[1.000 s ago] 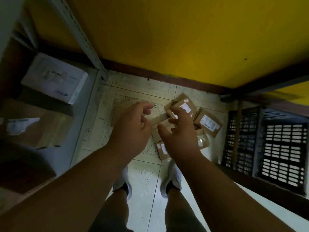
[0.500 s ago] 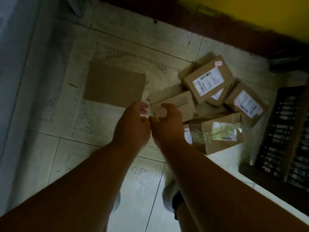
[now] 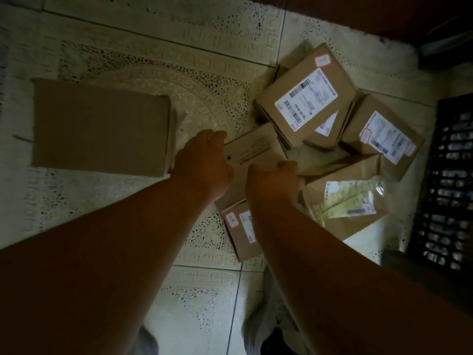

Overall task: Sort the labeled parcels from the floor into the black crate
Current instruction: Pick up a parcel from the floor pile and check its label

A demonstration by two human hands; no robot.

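While both arms reach down over the tiled floor (image 3: 107, 37), the left hand (image 3: 202, 165) and the right hand (image 3: 272, 181) are on the same flat cardboard parcel (image 3: 256, 152), one at each end. The left hand clamps the parcel's left edge, fingers curled over the top corner. The right hand grips the right edge with knuckles bent and fingertips tucked out of sight over the rim. Printed text shows on the parcel's face between the two hands.

Just below the right wrist, a small labeled parcel (image 3: 242, 231) lies half hidden under the forearm. Right of the right hand sits a parcel with a clear plastic pouch (image 3: 350, 201) on top. Beyond the right hand's fingers, a parcel with a big white shipping label (image 3: 305, 97) lies on top of the pile, and another labeled parcel (image 3: 384, 137) is just to the right of it. Further right, at the frame's edge and well apart from the hands, stands the black crate (image 3: 448, 185), its slotted wall in view. Left of the left hand, nearly touching it, lies a plain brown box (image 3: 99, 126), no label visible on it.
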